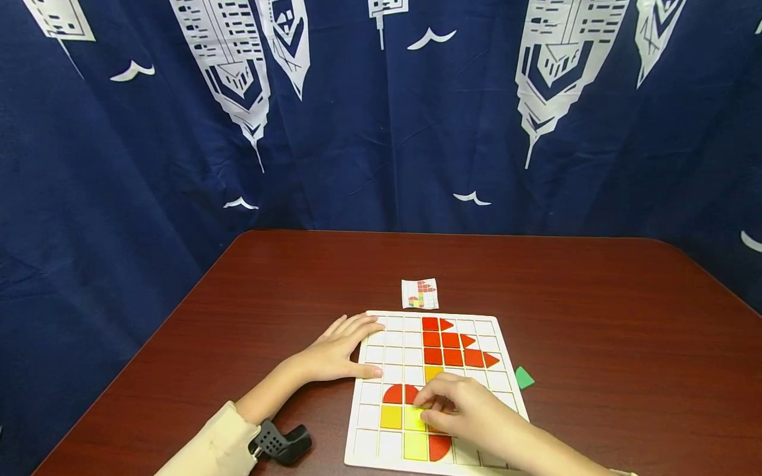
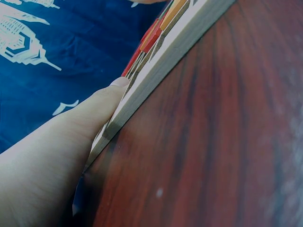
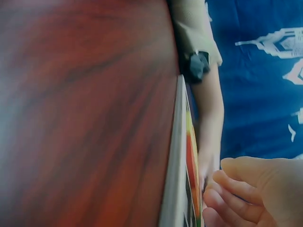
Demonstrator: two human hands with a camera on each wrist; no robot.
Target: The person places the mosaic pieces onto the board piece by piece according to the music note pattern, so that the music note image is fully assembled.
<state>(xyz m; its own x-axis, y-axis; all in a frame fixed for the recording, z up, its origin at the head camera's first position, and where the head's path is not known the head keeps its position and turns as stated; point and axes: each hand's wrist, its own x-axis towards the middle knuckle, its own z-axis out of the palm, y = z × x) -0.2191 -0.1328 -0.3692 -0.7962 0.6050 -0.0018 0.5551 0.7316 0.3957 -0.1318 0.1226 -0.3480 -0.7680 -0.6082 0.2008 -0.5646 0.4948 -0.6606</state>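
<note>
A white gridded board (image 1: 372, 413) lies on the table with flat coloured pieces in its cells. My left hand (image 1: 333, 354) rests on its left edge, fingers spread; in the left wrist view the thumb (image 2: 106, 101) lies along the rim. Over the lower middle, my right hand (image 1: 470, 410) bends its fingers, the tips at a red quarter-circle (image 1: 410, 394) and a yellow square (image 1: 413, 418). No piece shows between its finger and thumb. Nearby are another red quarter-circle (image 1: 393, 395), an orange square (image 1: 391, 417) and a lower red quarter-circle (image 1: 439, 447). The hand hides some cells.
Rows of red squares (image 1: 432, 356) ending in red triangles (image 1: 491, 360) fill the board's upper right. A small printed card (image 1: 419, 293) lies beyond the board. A green piece (image 1: 524, 377) sits by its right edge. The brown table (image 1: 286, 284) meets a blue curtain (image 1: 357, 132).
</note>
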